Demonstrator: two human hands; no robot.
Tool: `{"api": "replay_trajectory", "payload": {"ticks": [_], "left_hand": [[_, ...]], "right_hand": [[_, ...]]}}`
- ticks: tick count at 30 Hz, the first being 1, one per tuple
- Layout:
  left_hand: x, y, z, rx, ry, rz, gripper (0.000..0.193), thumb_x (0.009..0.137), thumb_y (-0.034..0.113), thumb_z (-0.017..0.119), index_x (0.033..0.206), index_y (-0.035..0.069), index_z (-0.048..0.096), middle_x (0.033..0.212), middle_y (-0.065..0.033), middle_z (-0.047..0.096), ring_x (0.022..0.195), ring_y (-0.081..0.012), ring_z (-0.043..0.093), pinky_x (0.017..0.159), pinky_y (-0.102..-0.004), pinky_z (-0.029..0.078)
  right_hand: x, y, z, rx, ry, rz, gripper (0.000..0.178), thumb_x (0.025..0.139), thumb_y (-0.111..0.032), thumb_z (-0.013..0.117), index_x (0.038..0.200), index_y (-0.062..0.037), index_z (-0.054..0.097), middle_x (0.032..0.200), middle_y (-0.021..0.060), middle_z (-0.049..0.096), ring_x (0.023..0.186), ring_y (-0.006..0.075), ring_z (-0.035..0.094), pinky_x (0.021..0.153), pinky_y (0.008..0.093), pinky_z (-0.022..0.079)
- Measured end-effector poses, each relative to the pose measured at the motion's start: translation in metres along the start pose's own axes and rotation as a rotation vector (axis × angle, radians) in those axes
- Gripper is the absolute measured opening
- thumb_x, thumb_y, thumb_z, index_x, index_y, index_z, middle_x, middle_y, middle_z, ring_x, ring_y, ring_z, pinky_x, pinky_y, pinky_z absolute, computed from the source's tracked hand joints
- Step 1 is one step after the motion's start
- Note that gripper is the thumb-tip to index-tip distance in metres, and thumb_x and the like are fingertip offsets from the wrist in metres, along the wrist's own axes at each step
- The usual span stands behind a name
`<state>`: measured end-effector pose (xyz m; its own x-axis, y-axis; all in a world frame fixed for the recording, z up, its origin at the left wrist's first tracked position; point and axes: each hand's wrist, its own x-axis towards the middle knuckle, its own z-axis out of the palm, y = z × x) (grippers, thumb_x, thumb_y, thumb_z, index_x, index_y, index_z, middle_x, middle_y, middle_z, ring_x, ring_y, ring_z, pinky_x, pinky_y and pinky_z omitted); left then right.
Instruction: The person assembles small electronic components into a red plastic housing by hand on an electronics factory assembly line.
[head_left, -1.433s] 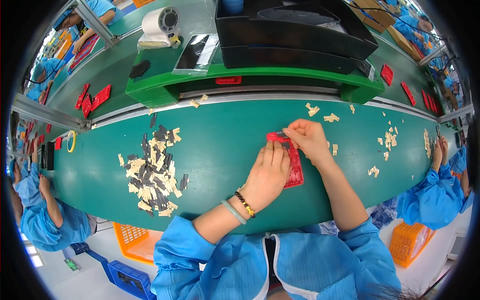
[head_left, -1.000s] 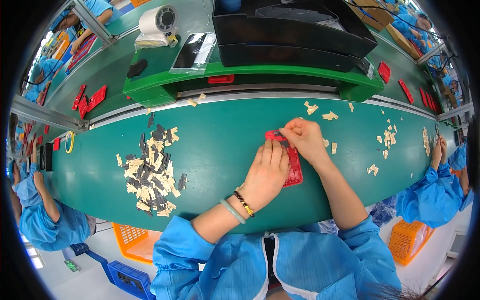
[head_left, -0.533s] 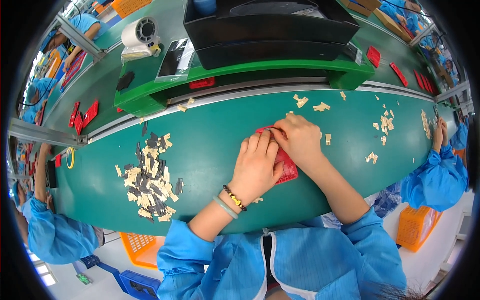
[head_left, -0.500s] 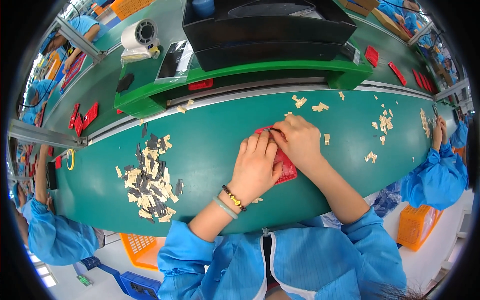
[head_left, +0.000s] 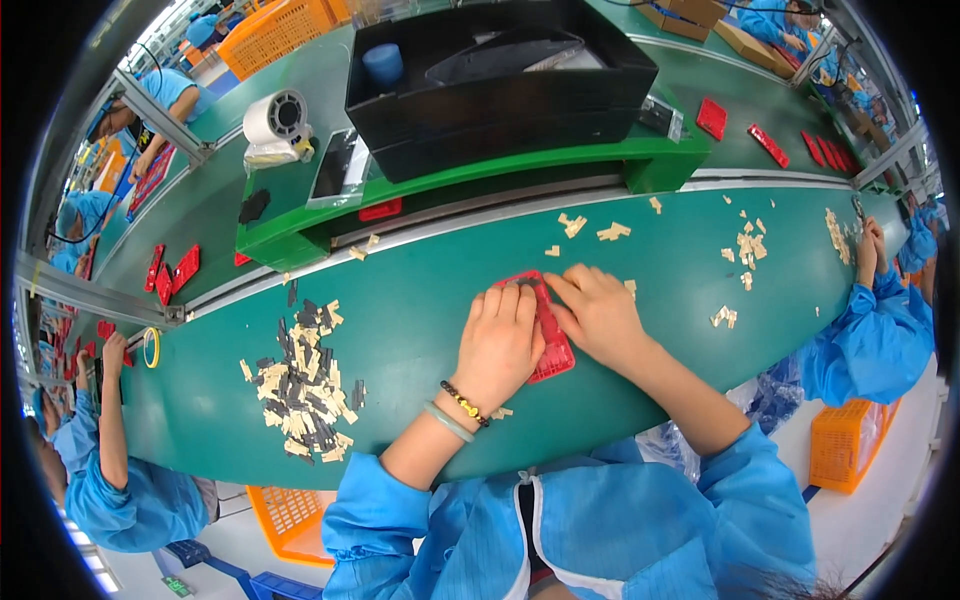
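A red, shallow plastic shell lies tilted on the green work surface in front of me. My left hand covers its left side, fingers bent over the upper part and thumb along its face. Under those fingertips a dark patch shows near the shell's top end, mostly hidden. At the shell's right edge, my right hand has its index finger and thumb against the rim, the other fingers curled. Left of my hands lies a heap of small cream and dark strips. Some cream pieces lie beside my left wrist.
Behind the work area, a green raised shelf carries a black bin and a white roll. Loose cream pieces are scattered to the right. A yellow ring lies at the left. Co-workers in blue sit on both sides.
My right fingers have moved from the shell's top end to its right edge. More of the shell shows now. The whole view has shifted slightly, and the left co-worker's arm has moved.
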<state>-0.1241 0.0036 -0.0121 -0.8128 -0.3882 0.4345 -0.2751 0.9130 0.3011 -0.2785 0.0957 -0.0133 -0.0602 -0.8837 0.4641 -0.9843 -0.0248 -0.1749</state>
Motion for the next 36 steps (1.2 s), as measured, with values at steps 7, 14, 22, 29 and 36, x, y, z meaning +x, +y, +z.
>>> {"api": "replay_trajectory", "payload": {"ticks": [7,14,22,29,36], "left_hand": [[0.015,0.000,0.011,0.155,-0.008,0.007,0.040,0.080,0.016,0.061,0.113,-0.006,0.059,0.094,-0.0109,0.055,0.090,-0.0262,0.052,0.080,-0.0368,0.043],[0.012,0.003,0.007,0.297,-0.050,0.047,0.032,0.080,0.016,0.061,0.105,-0.005,0.063,0.092,-0.0093,0.055,0.089,-0.0243,0.052,0.079,-0.0362,0.043],[-0.009,-0.031,-0.088,0.165,0.003,-0.310,0.066,0.088,0.018,0.062,0.143,-0.001,0.033,0.139,-0.0229,0.039,0.125,-0.0408,0.039,0.104,-0.0477,0.033],[-0.120,-0.101,-0.155,0.525,0.097,-0.597,0.040,0.086,0.005,0.061,0.125,0.000,0.055,0.125,-0.0170,0.055,0.115,-0.0355,0.050,0.098,-0.0426,0.041],[-0.160,-0.099,-0.141,0.401,0.276,-0.644,0.015,0.079,0.001,0.067,0.093,0.003,0.064,0.098,-0.0102,0.065,0.092,-0.0302,0.060,0.080,-0.0378,0.049]], "right_hand": [[-0.039,-0.015,-0.026,0.324,-0.176,-0.219,0.031,0.075,-0.023,0.071,0.103,-0.0110,0.063,0.106,0.0039,0.056,0.088,0.0189,0.058,0.076,0.0321,0.046],[-0.047,-0.015,-0.017,0.218,-0.138,-0.321,0.020,0.079,-0.021,0.062,0.095,-0.0102,0.063,0.106,0.0013,0.057,0.086,0.0141,0.056,0.071,0.0285,0.043],[0.067,0.018,0.027,0.030,0.153,-0.312,0.016,0.071,-0.009,0.060,0.086,-0.0049,0.056,0.079,0.0079,0.052,0.064,0.0231,0.058,0.051,0.0360,0.049],[0.074,0.089,-0.024,-0.083,-0.023,-0.270,0.052,0.074,0.000,0.057,0.125,-0.0089,0.056,0.113,0.0080,0.062,0.099,0.0312,0.063,0.086,0.0423,0.050],[-0.054,0.395,-0.096,-0.461,0.124,0.107,0.028,0.073,0.009,0.048,0.097,-0.0032,0.058,0.111,0.0124,0.062,0.103,0.0320,0.060,0.086,0.0363,0.048]]}}
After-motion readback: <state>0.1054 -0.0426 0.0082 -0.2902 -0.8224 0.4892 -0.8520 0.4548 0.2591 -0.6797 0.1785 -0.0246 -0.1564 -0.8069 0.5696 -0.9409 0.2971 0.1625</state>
